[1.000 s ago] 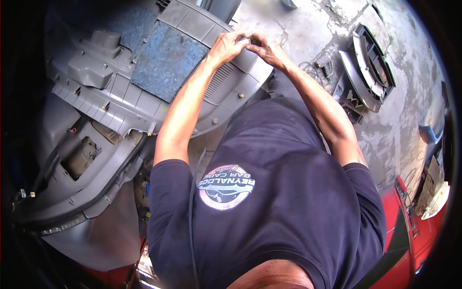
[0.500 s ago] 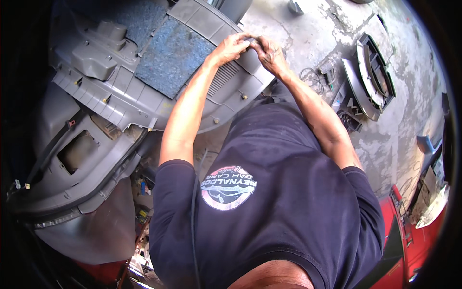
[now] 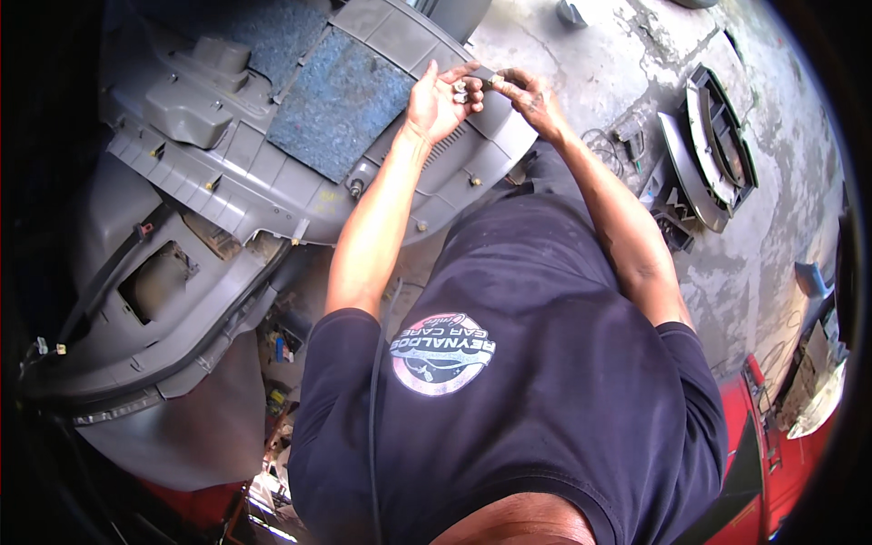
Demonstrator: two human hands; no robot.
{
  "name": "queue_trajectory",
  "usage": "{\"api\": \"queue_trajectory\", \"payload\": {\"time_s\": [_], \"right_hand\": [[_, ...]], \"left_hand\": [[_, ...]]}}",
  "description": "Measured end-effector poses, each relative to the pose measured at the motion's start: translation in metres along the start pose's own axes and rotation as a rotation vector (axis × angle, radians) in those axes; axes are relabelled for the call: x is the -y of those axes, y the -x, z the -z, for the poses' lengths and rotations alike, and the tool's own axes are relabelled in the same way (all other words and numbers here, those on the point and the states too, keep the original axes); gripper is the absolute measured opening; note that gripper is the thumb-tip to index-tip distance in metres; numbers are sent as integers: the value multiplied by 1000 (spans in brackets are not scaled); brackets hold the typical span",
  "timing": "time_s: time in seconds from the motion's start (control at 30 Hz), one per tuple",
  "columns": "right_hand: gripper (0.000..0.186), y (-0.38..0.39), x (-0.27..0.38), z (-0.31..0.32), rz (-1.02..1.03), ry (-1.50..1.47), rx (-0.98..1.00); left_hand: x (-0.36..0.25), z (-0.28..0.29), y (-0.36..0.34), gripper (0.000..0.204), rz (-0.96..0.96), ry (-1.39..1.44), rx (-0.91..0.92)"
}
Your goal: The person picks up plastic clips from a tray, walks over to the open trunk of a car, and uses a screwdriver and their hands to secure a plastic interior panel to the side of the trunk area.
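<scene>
My left hand (image 3: 440, 107) is turned palm up above a large grey plastic car trim panel (image 3: 263, 195). Its fingers curl around a few small pale clips (image 3: 462, 91). Close by on the right, my right hand (image 3: 538, 104) pinches thumb and fingers together near the left fingertips. Whatever sits in that pinch is too small to make out. Along the panel's near edge are several yellowish clips, one of them a trim clip (image 3: 475, 182) below my hands. A blue felt-like pad (image 3: 338, 106) covers part of the panel.
A second grey trim piece (image 3: 195, 304) with a square opening lies at the left. On the concrete floor (image 3: 627, 54), a heat-gun-shaped tool (image 3: 629, 136) with a cord rests near a curved black-and-grey part (image 3: 713, 150). Red body panels (image 3: 758, 445) stand lower right.
My hands have moved slightly apart. The left has turned palm up, showing the pale clips in its fingers. A short grey cylindrical piece beside my left forearm has come into sight.
</scene>
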State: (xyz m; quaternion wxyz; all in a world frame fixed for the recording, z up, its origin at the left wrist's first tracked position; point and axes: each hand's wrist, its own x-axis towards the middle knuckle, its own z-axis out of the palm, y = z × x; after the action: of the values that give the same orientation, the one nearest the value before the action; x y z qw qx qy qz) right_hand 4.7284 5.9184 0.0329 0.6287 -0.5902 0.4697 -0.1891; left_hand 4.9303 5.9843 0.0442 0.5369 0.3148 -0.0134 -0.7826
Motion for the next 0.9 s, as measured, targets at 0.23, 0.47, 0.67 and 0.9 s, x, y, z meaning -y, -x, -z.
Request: {"api": "queue_trajectory", "payload": {"time_s": [0.23,0.47,0.67,0.9], "right_hand": [[42,2,12,-2,136,294,-63],[34,-2,14,-19,165,319,-151],[32,-5,-4,-20,245,177,-215],[30,0,2,-31,209,194,-338]], "left_hand": [[8,1,4,40,-80,-490,-161],[14,-9,-16,53,-297,-1487,-86],[2,-18,-26,47,-261,-1602,-27],[-17,4,-36,50,-66,-1467,88]]}}
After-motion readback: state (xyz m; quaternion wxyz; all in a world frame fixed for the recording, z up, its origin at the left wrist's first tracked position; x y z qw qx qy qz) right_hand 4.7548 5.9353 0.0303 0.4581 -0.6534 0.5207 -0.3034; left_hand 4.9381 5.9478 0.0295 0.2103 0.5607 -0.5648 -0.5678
